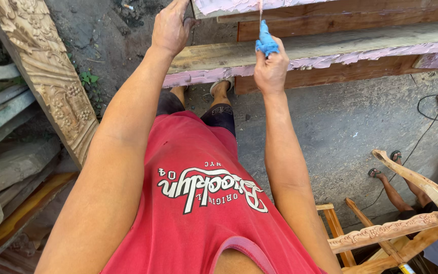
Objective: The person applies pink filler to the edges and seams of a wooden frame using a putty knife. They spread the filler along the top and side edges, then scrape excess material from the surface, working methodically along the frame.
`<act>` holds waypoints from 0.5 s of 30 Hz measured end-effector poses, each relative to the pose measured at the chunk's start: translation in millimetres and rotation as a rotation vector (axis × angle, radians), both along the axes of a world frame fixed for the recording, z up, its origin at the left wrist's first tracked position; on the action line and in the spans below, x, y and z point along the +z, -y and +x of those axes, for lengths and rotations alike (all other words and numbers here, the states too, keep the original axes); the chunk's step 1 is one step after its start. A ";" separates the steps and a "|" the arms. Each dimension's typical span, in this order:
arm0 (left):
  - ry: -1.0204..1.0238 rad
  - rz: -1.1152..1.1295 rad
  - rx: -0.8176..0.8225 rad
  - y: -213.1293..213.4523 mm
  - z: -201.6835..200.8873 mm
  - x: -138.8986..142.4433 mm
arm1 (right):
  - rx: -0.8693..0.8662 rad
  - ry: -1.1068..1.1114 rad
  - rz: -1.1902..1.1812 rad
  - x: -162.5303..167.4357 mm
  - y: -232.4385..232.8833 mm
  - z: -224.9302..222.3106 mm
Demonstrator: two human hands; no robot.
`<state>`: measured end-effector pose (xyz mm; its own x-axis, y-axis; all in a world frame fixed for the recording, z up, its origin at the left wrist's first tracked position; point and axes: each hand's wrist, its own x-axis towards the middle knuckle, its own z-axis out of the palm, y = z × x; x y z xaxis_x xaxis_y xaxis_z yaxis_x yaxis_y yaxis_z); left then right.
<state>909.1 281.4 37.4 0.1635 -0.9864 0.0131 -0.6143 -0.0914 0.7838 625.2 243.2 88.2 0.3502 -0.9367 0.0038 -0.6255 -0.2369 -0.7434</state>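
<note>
Right hand (271, 68) grip pinches blue rag (266, 43) at the pink-coated plank (330, 53) edge, left hand (171, 25) grip clamps board end; wipe evenly along edge, keep left steady.

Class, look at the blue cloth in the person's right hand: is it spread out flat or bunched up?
Bunched up: the blue cloth sits crumpled in the right hand.

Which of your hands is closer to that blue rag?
Right. The right hand grips the blue rag against the pink-coated plank; the left hand rests apart, on another plank's edge.
</note>
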 end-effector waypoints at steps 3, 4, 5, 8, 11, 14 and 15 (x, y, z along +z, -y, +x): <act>0.013 0.049 0.001 0.3 1.4 4.1 | 0.078 -0.055 -0.024 1.7 -5.4 5.9; -0.010 0.032 -0.005 0.3 1.2 4.5 | 0.047 -0.050 -0.012 3.9 -4.9 4.7; -0.033 0.013 -0.013 0.5 1.2 6.4 | 0.014 -0.045 -0.002 7.3 -3.2 1.3; -0.040 -0.061 0.011 1.2 -0.6 11.5 | -0.053 -0.077 -0.063 14.3 6.7 -9.8; 0.018 0.000 0.001 1.9 -2.1 12.4 | -0.055 -0.101 -0.086 16.5 10.5 -16.6; 0.026 -0.025 0.003 3.0 -2.3 8.8 | -0.031 -0.123 -0.136 13.7 9.9 -13.5; 0.023 -0.018 0.008 3.3 -2.1 7.1 | -0.020 -0.131 -0.157 12.5 9.6 -10.9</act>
